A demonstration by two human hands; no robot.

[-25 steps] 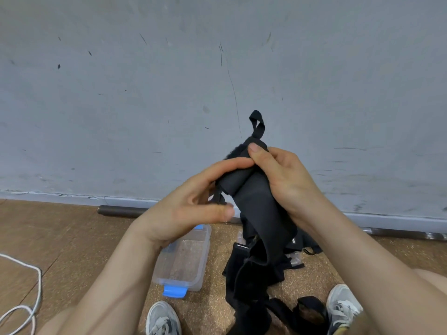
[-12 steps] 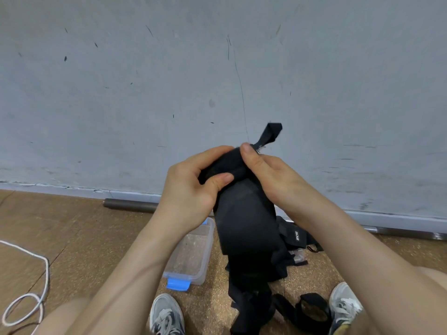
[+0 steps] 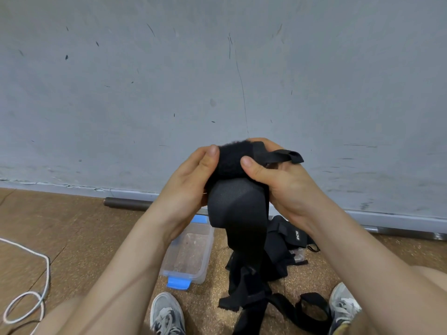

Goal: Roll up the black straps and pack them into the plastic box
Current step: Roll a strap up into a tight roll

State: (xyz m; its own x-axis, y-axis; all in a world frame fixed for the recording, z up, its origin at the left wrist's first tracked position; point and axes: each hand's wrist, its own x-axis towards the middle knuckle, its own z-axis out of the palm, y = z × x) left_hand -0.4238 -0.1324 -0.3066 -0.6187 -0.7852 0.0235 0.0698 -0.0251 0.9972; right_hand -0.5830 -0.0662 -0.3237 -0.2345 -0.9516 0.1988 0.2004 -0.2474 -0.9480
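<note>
Head view: your left hand (image 3: 191, 180) and right hand (image 3: 283, 182) both grip one strap (image 3: 232, 163). Both thumbs press on its fuzzy rolled end and the fingers curl behind it. You hold it raised off the floor, likely so the unrolled length hangs straight and feeds into the roll. I judge the rolling to be at an early stage. A narrow loop (image 3: 283, 157) sticks out over your right hand; whether a finger passes through it cannot be made out. Your fingertips behind the roll are hidden.

Below, the strap's tail drops into the pile (image 3: 273, 255) of further straps on the floor between your shoes (image 3: 167, 313). These overlap and the frame's lower edge cuts them off, so no count is possible. The box (image 3: 183, 278) stands open just left of the pile, within reach for packing. No strap shows inside it, and your left forearm covers part of it. Farther off lie a cord (image 3: 46, 264) and a pipe (image 3: 128, 203) along the wall (image 3: 217, 81).
</note>
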